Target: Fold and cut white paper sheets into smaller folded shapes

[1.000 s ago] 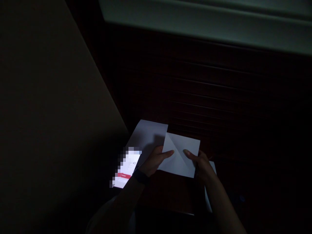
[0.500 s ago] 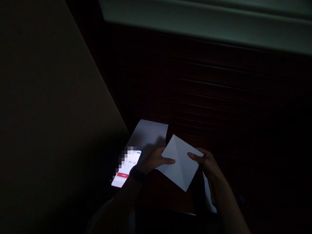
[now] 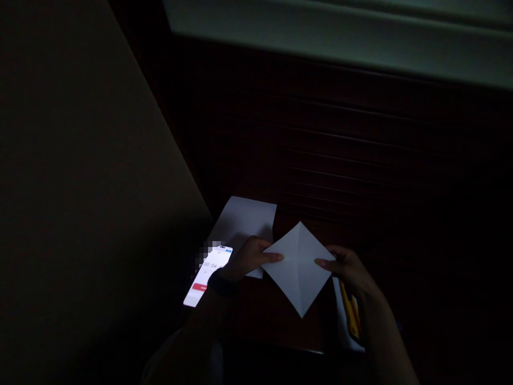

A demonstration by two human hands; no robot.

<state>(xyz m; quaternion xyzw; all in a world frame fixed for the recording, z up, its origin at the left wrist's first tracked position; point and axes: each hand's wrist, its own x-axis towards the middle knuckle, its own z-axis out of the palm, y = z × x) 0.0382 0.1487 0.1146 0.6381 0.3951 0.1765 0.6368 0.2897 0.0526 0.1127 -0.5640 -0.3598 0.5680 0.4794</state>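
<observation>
A square sheet of white paper [image 3: 300,278] is held up like a diamond, one corner pointing down at me, with a crease from top corner to bottom corner. My left hand [image 3: 253,258] pinches its left corner, thumb on top and the other fingers mostly hidden beneath. At the opposite corner my right hand [image 3: 348,267] grips in the same way, its thumb lying on the paper. A dark band circles my left wrist. Behind my left hand lies another white sheet [image 3: 248,216], partly covered by the hand and its shadow.
A lit phone [image 3: 208,278] showing a timer lies left of my left wrist. Beside my right forearm are a yellow object [image 3: 351,315] and something white, both partly hidden. The dark wooden table [image 3: 276,326] ends at a front edge; a pale wall [image 3: 100,133] rises at left.
The held paper has turned slightly and shifted right, so its crease now runs nearly straight up and down. My right hand has moved a little right, and more of the yellow object shows.
</observation>
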